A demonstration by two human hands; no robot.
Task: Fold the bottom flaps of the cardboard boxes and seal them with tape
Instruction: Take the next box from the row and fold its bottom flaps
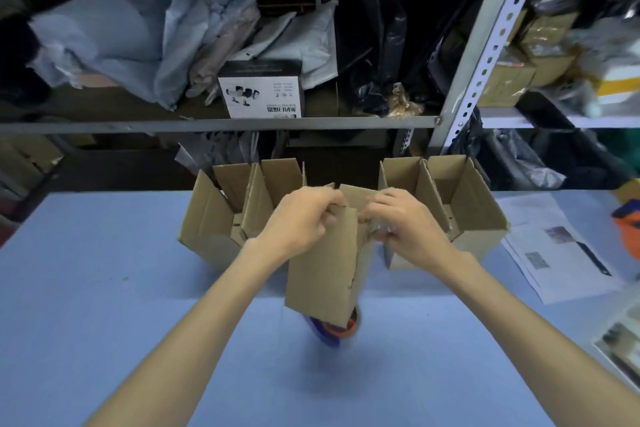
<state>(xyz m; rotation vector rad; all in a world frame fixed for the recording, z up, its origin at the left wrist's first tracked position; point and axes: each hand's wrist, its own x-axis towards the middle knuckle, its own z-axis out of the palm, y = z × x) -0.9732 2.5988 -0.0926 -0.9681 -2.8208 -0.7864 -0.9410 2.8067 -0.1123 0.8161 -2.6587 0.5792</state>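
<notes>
Open boxes [221, 218] stand just behind the grip and a tape dispenser [337, 331] lies partly hidden below it, where the cardboard box [325, 267], raised above the table [138, 288] with its long axis sloping down toward the viewer, has its top flaps pinched by the left hand [301, 218] and right hand [408, 222].

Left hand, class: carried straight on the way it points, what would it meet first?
Probably the cardboard box whose flap the left hand pinches; just beyond, the right hand. Depth is unclear.
</notes>
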